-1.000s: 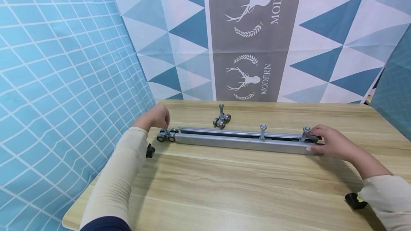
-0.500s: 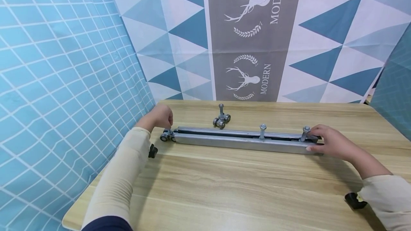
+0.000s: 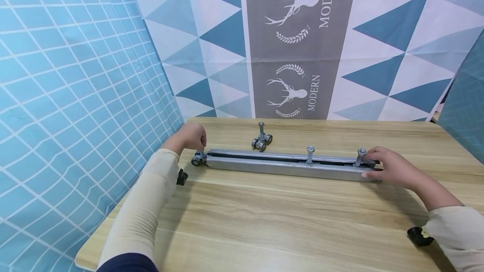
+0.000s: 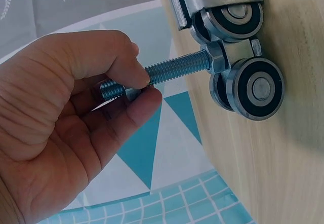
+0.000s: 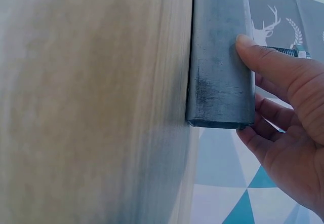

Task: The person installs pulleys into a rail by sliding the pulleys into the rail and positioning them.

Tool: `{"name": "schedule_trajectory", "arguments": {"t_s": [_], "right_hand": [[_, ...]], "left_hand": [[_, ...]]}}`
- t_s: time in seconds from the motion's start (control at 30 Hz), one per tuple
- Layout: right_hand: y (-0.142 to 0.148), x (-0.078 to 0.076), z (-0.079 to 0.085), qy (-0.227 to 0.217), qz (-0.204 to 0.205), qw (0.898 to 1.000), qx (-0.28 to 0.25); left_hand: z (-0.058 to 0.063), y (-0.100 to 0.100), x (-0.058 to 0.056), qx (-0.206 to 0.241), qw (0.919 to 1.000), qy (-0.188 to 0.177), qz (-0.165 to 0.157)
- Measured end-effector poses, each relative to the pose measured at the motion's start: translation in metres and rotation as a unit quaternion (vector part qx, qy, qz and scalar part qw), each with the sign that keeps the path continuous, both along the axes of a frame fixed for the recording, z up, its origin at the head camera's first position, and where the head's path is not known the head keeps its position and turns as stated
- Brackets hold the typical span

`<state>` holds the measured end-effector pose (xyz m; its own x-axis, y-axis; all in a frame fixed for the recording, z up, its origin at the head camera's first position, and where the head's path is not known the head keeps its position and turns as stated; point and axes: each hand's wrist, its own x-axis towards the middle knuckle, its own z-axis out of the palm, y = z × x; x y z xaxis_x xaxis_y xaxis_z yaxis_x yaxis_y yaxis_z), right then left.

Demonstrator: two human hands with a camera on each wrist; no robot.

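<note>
My left hand (image 3: pixel 192 136) pinches the threaded bolt of a roller trolley (image 4: pixel 254 84) between thumb and fingers. In the left wrist view the trolley's front wheels sit at the mouth of a metal track, partly inside it, while the rear pair stays outside. That long metal track (image 3: pixel 280 168) lies on the table with its slot upward. My right hand (image 3: pixel 397 169) grips its right end, thumb on the near side wall in the right wrist view. Two bolts, a middle one (image 3: pixel 310 154) and one (image 3: pixel 360 157) beside my right hand, stand up out of the slot.
Behind the track another roller trolley (image 3: pixel 261 139) stands on the wooden table (image 3: pixel 272 221), bolt upward. Patterned cloth (image 3: pixel 211 45) hangs along the table's back edge, and blue checked cloth (image 3: pixel 75 95) covers the left side.
My left hand has moved right with the roller trolley, bringing its front wheels from beside the track's left end into the opening. The right hand has kept its hold on the track.
</note>
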<state>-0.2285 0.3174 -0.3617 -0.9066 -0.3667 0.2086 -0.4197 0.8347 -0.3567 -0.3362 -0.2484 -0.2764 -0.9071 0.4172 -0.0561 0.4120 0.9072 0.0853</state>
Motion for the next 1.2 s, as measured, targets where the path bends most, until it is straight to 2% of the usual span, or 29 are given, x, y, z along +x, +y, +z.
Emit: {"name": "schedule_trajectory", "arguments": {"t_s": [0.3,0.63,0.97,1.2], "right_hand": [[-0.001,0.001,-0.002,-0.004,-0.001,1.0,-0.001],[0.0,-0.002,0.0,-0.002,-0.005,1.0,0.003],[0.0,-0.002,0.001,0.002,-0.005,1.0,0.007],[0.0,-0.002,0.001,0.004,-0.002,1.0,0.006]], "left_hand": [[-0.005,0.005,0.0,0.016,0.9998,-0.005,-0.004],[-0.002,0.004,0.002,0.09,0.9952,-0.039,-0.001],[-0.008,-0.001,0.006,0.112,0.9936,-0.012,0.005],[-0.009,0.001,0.009,0.116,0.9931,-0.002,-0.012]]}}
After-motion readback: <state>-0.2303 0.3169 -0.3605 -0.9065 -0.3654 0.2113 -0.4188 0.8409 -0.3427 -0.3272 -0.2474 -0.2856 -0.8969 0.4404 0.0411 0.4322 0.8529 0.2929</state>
